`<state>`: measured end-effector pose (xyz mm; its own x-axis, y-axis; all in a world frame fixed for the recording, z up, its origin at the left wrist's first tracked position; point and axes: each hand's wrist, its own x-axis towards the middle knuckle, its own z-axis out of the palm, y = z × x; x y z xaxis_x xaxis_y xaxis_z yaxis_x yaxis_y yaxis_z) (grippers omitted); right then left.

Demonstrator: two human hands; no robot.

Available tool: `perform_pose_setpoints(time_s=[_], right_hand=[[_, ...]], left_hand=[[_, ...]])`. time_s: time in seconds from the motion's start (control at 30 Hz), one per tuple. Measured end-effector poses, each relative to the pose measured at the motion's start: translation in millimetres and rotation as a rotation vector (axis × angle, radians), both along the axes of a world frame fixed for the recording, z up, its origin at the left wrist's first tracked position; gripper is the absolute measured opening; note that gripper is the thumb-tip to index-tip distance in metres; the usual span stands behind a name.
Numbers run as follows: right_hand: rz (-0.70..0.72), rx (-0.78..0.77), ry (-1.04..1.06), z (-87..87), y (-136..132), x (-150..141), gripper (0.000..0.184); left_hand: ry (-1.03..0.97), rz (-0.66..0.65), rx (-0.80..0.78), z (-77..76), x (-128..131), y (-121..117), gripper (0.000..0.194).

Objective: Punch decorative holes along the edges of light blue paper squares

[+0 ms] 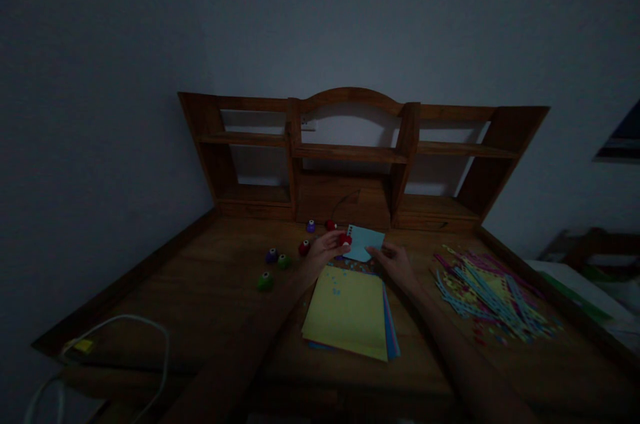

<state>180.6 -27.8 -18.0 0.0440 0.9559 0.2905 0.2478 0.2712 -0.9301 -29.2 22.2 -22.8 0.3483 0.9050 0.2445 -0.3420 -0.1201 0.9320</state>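
My left hand (pixel 326 247) is closed on a small red craft paper punch (pixel 345 240), set at the left edge of a light blue sheet of paper (pixel 361 243). A row of punched holes shows near that sheet's upper left corner. My right hand (pixel 395 260) pinches the sheet at its lower right. Below both hands lies a stack of coloured paper (pixel 350 311) with yellow on top. Small blue cut-outs (pixel 336 291) are scattered on the stack and on the desk behind it.
Purple (pixel 271 255), green (pixel 265 281) and red (pixel 304 248) punches stand on the desk to the left. A heap of punched paper strips (pixel 493 291) covers the right side. Behind rises a wooden shelf unit (pixel 350 154). A white cable (pixel 165 344) loops at the front left.
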Motion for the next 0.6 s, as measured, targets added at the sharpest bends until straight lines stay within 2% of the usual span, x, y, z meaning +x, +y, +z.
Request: perform_pose_setpoints(time_s=[0.23,0.6], right_hand=[[0.009,0.007,0.029,-0.2,-0.5,-1.2,0.043],[0.007,-0.014,-0.001,-0.9,-0.8,-0.8,0.043]], left_hand=[[0.023,0.001,-0.003,4.4,0.1,-4.6,0.050],[0.006,0.000,-0.010,-3.0,1.0,2.9,0.053]])
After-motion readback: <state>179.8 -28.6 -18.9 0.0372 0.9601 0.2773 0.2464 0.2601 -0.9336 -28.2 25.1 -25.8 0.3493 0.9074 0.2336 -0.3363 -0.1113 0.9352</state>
